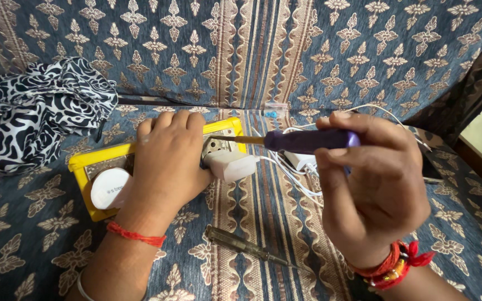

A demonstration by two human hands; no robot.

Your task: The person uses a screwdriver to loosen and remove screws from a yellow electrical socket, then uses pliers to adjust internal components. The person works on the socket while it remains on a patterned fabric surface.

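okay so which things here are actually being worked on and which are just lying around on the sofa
In use:
left hand pressing on the yellow extension board
right hand holding the purple-handled screwdriver
white plug adapter

Lying about:
second screwdriver
black-and-white patterned cloth
white cable

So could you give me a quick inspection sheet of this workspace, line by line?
Surface: patterned blue sofa seat, no table.
Job's things: yellow extension board with white plugs; purple-handled screwdriver, tip at the board.
Clutter: second screwdriver lying on the seat; black-and-white cloth; small clear packet.
Grippers: left hand presses on the board; right hand grips the purple-handled screwdriver.
Cables: white cable looping beside a white adapter.
Surroundings: sofa backrest; wooden edge at right, unclear.
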